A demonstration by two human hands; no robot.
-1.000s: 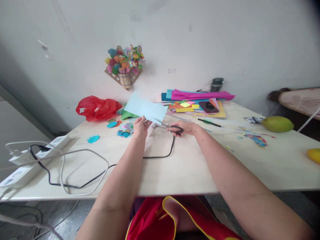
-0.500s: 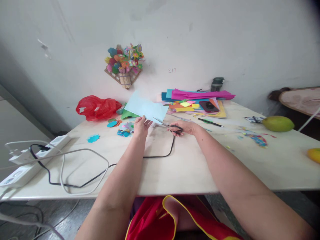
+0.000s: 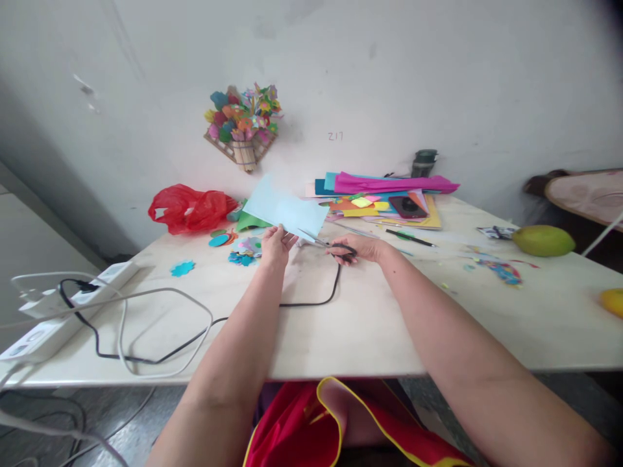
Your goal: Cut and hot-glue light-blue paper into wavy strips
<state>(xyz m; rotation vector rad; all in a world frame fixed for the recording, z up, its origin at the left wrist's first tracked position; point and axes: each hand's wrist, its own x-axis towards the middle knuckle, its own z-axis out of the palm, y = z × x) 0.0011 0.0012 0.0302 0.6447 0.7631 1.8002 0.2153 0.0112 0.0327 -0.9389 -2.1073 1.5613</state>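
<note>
My left hand [image 3: 277,244] pinches the lower edge of a light blue sheet of paper [image 3: 285,211], which is held up above the table. In my right hand [image 3: 357,248] is a pair of scissors [image 3: 346,251] with black handles, the fingers closed round the loops. The blades point left and lie at the sheet's lower right edge. Below my left hand's side of the sheet lie blue and pale flower cut-outs [image 3: 242,259], a blue scalloped piece [image 3: 182,268] and blue and orange discs [image 3: 220,240].
A red plastic bag [image 3: 192,209] lies at the back left, a white power strip [image 3: 68,314] with looping cables at the left edge. Stacked coloured sheets [image 3: 389,185], a phone [image 3: 407,207] and a black pen [image 3: 411,238] sit back right, a green mango [image 3: 544,240] farther right.
</note>
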